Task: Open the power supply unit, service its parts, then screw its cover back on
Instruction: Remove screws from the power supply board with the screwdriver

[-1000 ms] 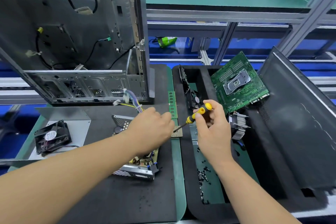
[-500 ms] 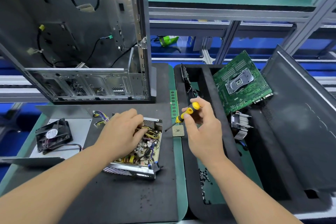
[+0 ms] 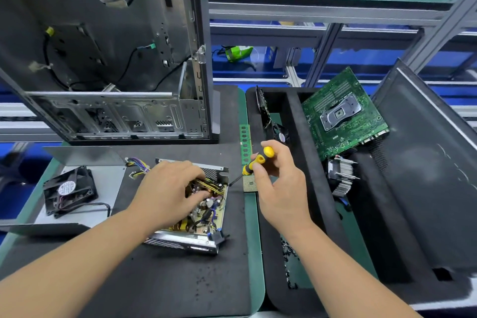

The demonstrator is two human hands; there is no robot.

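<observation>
Cover work is already behind you: the power supply unit lies open on the black mat of the worktop, its circuit board and yellow wiring bared, so the opening step looks done. Its fan sits out on a grey metal plate, well to the left of your left fingers; that plate may be the cover, though you cannot be sure from here. Servicing the parts seems to be the step in hand, and closing up and screwing the cover back on are all still ahead.

Your left hand reaches down into the open unit, palm down, fingers bent in among the wires; whether they pinch anything is hidden. Your right hand is raised just right of the unit, thumb and fingers curled round the yellow-and-black handle of the screwdriver, which slants down and left so its tip lies close to the unit's far right corner. A small square chip rests just beneath that hand, and loose screws lie scattered in the tray nearer you, by your right wrist.
</observation>
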